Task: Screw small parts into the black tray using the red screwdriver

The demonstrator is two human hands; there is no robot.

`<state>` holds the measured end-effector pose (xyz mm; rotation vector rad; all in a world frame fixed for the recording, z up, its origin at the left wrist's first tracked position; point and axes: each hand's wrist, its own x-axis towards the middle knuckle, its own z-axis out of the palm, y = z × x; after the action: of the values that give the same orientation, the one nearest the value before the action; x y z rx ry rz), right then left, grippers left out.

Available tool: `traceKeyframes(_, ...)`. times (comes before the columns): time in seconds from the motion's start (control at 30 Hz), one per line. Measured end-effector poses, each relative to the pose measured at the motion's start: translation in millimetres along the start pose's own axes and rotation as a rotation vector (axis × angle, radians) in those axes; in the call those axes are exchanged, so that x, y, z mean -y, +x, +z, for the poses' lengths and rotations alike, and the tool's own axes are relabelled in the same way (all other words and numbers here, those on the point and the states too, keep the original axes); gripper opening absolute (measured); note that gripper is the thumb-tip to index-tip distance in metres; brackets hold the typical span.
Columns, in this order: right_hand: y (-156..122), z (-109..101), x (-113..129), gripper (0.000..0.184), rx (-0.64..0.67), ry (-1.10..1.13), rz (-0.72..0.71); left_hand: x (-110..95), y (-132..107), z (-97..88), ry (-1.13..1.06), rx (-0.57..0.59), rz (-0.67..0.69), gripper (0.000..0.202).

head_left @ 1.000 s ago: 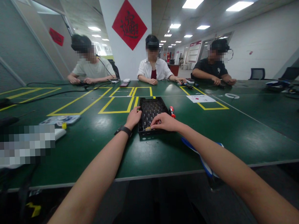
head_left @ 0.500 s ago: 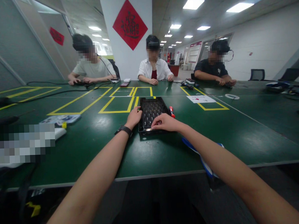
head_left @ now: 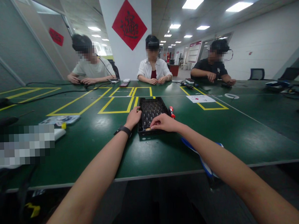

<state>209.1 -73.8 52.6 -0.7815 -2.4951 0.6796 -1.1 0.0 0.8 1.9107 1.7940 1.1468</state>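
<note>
A black rectangular tray [head_left: 153, 112], with rows of small shapes in its recessed inside, lies on the table in front of me. My left hand [head_left: 134, 117] grips its left side, the thumb at the rim. Over the tray's near end, my right hand [head_left: 164, 123] is closed in a pinch. At its fingertips a small shiny, gold-looking piece [head_left: 147, 129] lies inside the near edge; its kind is too small to make out. A red-handled screwdriver [head_left: 172, 112] rests just right of the tray, partly behind my right hand.
Blue-and-white straps [head_left: 190, 146] lie under my right forearm. A white sheet [head_left: 200, 99] and a white ring [head_left: 231, 96] are farther right. A flat printed packet [head_left: 60, 120] is at left. Across the green table [head_left: 151, 161] sit three people.
My right fingertips have shifted slightly at the tray's near end, and the small piece there looks golden rather than bright white. My left hand keeps its place on the tray.
</note>
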Motion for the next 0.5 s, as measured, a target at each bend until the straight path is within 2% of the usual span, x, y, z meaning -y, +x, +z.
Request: traceKeyframes(0.5,-0.8,1.2,0.2,0.022,-0.032,0.004,-0.032,0.2,-0.5,0.7,-0.004,-0.01,0.025,0.045)
